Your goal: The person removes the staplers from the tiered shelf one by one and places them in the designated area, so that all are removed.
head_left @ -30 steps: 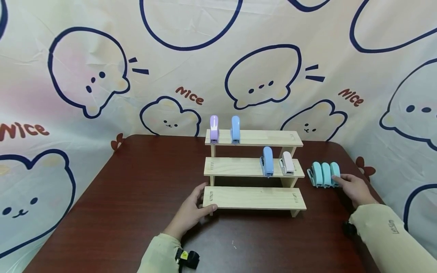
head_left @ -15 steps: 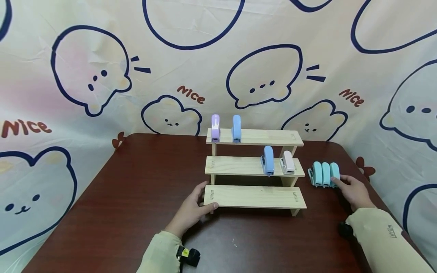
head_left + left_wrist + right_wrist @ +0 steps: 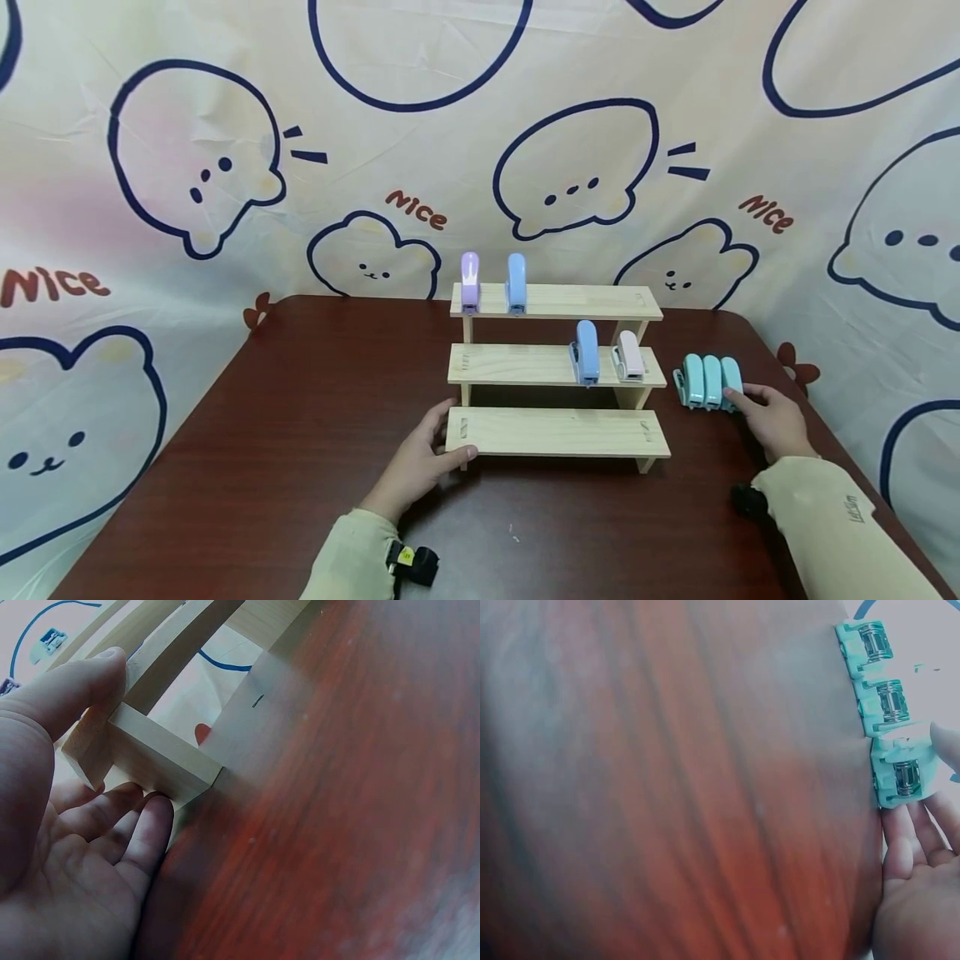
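My left hand grips the left end of the wooden three-tier rack, thumb over the lowest board and fingers below, as the left wrist view shows. My right hand pinches the rightmost teal stapler of a row on the table at right. Beside it stand two more, the middle teal stapler and the left teal stapler. The right wrist view shows the held stapler's metal front, with the thumb at its top and fingertips near its side.
A purple stapler and a blue stapler stand on the top tier. The middle tier bears a larger blue stapler and a white stapler. A printed cloth hangs behind the dark table.
My right wrist and sleeve have shifted slightly left, while the fingers stay on the rightmost teal stapler. The left hand keeps its place on the rack.
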Motion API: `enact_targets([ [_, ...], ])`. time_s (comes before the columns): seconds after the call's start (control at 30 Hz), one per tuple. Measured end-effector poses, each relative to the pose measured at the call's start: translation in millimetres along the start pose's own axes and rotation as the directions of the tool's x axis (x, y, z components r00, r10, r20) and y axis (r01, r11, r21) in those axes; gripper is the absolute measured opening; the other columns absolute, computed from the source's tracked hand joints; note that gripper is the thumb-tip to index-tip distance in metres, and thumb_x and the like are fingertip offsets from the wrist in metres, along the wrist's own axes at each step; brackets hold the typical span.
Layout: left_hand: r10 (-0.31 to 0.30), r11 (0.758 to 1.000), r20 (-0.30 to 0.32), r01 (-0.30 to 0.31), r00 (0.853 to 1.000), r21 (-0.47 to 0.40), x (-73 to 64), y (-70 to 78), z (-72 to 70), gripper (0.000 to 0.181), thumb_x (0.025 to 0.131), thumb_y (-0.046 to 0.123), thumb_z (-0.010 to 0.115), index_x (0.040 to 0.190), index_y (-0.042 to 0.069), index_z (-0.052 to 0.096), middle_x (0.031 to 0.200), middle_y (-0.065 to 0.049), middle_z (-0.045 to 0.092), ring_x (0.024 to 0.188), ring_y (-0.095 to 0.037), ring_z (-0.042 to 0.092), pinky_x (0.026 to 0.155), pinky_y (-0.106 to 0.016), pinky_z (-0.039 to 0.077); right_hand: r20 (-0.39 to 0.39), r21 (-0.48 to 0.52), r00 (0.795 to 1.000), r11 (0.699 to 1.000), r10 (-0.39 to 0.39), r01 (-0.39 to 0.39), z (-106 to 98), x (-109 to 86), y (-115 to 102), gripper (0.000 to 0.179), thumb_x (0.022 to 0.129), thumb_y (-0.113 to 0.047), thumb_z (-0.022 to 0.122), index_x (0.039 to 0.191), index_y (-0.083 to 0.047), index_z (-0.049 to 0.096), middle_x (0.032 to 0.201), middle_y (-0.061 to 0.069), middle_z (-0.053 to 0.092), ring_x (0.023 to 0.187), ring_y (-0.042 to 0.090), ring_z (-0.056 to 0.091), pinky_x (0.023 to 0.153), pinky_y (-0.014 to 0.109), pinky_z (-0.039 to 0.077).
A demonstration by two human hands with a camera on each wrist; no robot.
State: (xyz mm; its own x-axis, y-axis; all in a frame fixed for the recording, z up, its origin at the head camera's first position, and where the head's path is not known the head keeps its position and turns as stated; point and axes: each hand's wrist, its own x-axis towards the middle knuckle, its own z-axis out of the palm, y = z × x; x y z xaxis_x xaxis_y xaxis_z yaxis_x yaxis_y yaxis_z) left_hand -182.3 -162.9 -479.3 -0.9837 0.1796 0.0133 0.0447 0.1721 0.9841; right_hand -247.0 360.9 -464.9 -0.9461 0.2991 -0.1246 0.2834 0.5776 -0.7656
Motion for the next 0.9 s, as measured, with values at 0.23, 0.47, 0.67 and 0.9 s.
enact_targets([
  [0.23, -0.009, 1.0, -0.002, 0.009, 1.0, 0.012, -0.8, 1.0, 0.2, 0.085, 0.085, 0.014, 0.082, 0.155, 0.005, 0.034, 0.135, -0.019, 0.058, 0.102, -0.025, 0.065, 0.076, -0.032, 0.054, 0.007, 0.023, 1.0, 0.999, -0.03, 0.03, -0.3, -1.2, 4.9, 0.085, 0.097, -0.061, 0.051, 0.149, 0.006, 0.04, 0.145, 0.031, 0.039, 0.12, 0.037, 0.041, 0.085, 0.039, 0.046],
  [0.47, -0.011, 1.0, -0.008, 0.011, 1.0, 0.02, -1.2, 2.0, -0.3, 0.086, 0.085, 0.013, 0.082, 0.155, 0.005, 0.033, 0.134, -0.018, 0.058, 0.1, -0.024, 0.065, 0.075, -0.032, 0.053, 0.017, 0.041, 0.999, 0.998, -0.049, 0.048, -1.6, -0.7, 4.5, 0.083, 0.096, -0.062, 0.052, 0.148, 0.002, 0.043, 0.142, 0.024, 0.044, 0.115, 0.03, 0.044, 0.074, 0.023, 0.043],
  [0.67, -0.012, 1.0, -0.003, 0.012, 1.0, 0.017, -0.2, 2.5, -0.3, 0.085, 0.086, 0.013, 0.081, 0.155, 0.006, 0.033, 0.134, -0.017, 0.058, 0.101, -0.024, 0.065, 0.077, -0.031, 0.053, 0.016, 0.045, 0.999, 0.998, -0.036, 0.035, -0.8, 0.2, 4.3, 0.081, 0.098, -0.061, 0.049, 0.15, 0.0, 0.042, 0.149, 0.026, 0.039, 0.12, 0.033, 0.042, 0.079, 0.028, 0.043],
  [0.9, -0.006, 1.0, 0.004, 0.006, 1.0, 0.011, 0.2, 2.2, -0.4, 0.085, 0.086, 0.013, 0.081, 0.155, 0.005, 0.033, 0.134, -0.017, 0.058, 0.1, -0.023, 0.065, 0.075, -0.03, 0.054, 0.019, 0.042, 0.999, 0.998, -0.045, 0.045, -0.2, 2.7, 4.8, 0.081, 0.099, -0.061, 0.046, 0.152, -0.001, 0.039, 0.155, 0.03, 0.032, 0.134, 0.045, 0.033, 0.101, 0.059, 0.038],
])
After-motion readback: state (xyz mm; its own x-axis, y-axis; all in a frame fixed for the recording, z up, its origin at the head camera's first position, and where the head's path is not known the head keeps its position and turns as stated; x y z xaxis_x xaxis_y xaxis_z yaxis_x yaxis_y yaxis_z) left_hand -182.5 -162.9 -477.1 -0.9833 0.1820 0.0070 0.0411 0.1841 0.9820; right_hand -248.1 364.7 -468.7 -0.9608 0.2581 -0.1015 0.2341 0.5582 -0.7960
